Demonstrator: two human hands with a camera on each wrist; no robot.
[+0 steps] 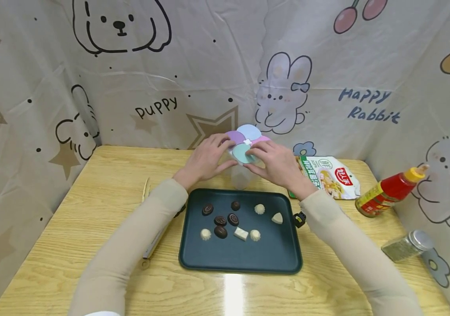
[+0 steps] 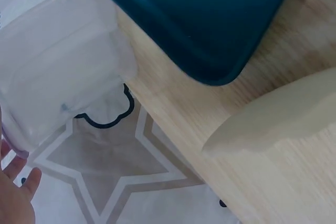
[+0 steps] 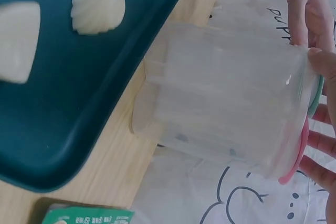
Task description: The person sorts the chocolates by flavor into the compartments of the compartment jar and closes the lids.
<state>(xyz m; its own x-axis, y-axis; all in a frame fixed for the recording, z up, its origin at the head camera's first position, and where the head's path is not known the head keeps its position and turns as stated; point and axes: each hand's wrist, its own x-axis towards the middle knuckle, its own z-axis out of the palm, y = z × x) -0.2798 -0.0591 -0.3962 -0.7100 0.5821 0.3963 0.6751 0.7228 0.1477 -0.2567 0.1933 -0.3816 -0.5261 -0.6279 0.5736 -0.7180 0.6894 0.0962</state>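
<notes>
A tall translucent plastic container (image 1: 239, 177) stands at the back of the table, behind the tray. Its lid (image 1: 243, 153) has purple, blue, pink and teal petals round a white centre. My left hand (image 1: 208, 157) holds the lid's left side, fingers on top and thumb low at the front. On the opposite side, my right hand (image 1: 277, 163) grips the rim in the same way. The right wrist view shows the container's cloudy wall (image 3: 226, 93) with the right fingers (image 3: 319, 144) round the lid's edge. Only part of the left hand (image 2: 16, 198) appears in the left wrist view.
A dark tray (image 1: 240, 261) in front holds several dark and white chocolates. To the right are a food packet (image 1: 337, 180), a red squeeze bottle (image 1: 388, 193) and a spice jar (image 1: 404, 246). A long thin item (image 1: 154, 243) lies partly under the left forearm.
</notes>
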